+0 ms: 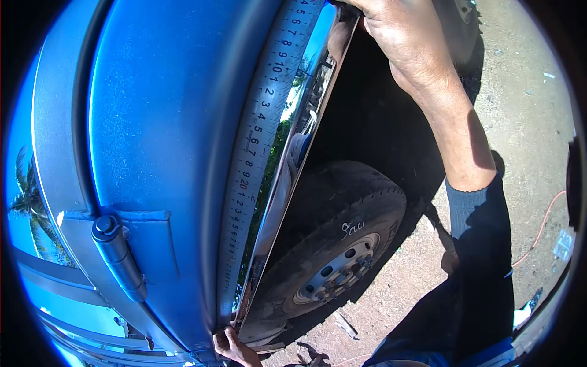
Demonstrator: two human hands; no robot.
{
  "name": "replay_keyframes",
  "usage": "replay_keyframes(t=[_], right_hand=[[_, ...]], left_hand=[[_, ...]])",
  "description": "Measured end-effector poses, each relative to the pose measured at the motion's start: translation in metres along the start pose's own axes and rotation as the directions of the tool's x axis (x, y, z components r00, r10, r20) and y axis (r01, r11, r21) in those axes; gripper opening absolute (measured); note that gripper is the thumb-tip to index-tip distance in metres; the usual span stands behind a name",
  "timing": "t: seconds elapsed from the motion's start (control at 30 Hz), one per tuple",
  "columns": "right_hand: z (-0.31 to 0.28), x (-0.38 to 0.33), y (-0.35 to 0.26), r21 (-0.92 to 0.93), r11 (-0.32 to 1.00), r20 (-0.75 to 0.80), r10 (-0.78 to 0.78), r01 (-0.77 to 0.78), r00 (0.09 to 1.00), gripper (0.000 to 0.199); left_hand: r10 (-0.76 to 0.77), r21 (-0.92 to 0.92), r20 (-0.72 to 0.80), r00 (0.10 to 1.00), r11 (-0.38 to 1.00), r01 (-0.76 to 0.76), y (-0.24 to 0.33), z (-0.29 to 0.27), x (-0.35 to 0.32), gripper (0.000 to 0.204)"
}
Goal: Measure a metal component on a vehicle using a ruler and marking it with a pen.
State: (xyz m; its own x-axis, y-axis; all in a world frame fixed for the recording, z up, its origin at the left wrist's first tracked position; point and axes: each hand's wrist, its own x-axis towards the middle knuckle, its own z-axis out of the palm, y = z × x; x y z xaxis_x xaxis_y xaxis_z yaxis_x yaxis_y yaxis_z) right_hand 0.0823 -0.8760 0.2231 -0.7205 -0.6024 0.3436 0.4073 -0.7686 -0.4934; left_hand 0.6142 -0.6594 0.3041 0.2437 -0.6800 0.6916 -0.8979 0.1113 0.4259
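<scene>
A long steel ruler (252,137) lies along the edge of a blue vehicle body panel (159,116), with its marked side showing. Beside it runs a shiny chrome strip (284,174) that mirrors trees and sky. At the lower end of the ruler, my left hand (234,350) is closed, thumb and fingertips pressed together. My right hand (406,40) reaches to the upper end of the chrome strip with its fingers curled. Most of those fingertips are cut off by the picture's upper edge, so what they hold is hidden.
Right of the strip, a truck tyre (342,205) with a pale steel wheel (336,275) sits in dark shadow. A hinge (119,260) juts from the blue panel. Sandy ground (520,104) lies to the right, with a thin orange cord (544,223) across it.
</scene>
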Motion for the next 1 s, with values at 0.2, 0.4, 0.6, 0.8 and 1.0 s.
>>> replay_keyframes(t=[0.2,0.4,0.6,0.8,1.0], right_hand=[[-0.001,0.001,0.007,0.081,0.996,-0.008,-0.03,0.031,1.0,0.011],[0.0,-0.001,-0.002,-0.045,0.999,0.024,-0.008,0.009,1.0,0.019],[-0.001,0.0,0.001,-0.09,0.996,0.022,-0.011,0.013,1.0,0.018],[0.001,-0.001,0.001,-0.059,0.998,-0.002,-0.023,0.023,1.0,0.015],[0.0,0.0,0.0,-0.088,0.996,-0.014,-0.025,0.023,1.0,0.013]], left_hand=[[0.022,0.005,-0.037,0.999,1.0,-0.021,-0.002,-0.003,0.002,0.015],[0.055,0.114,-0.013,0.998,0.992,-0.054,-0.002,-0.003,0.003,0.016],[-0.014,-0.108,-0.048,0.999,0.994,0.008,-0.013,0.001,-0.001,0.029],[-0.007,-0.053,-0.006,1.0,0.999,0.007,-0.019,-0.008,-0.001,0.031],[0.006,-0.085,-0.021,1.0,0.996,-0.008,-0.025,-0.008,-0.001,0.032]])
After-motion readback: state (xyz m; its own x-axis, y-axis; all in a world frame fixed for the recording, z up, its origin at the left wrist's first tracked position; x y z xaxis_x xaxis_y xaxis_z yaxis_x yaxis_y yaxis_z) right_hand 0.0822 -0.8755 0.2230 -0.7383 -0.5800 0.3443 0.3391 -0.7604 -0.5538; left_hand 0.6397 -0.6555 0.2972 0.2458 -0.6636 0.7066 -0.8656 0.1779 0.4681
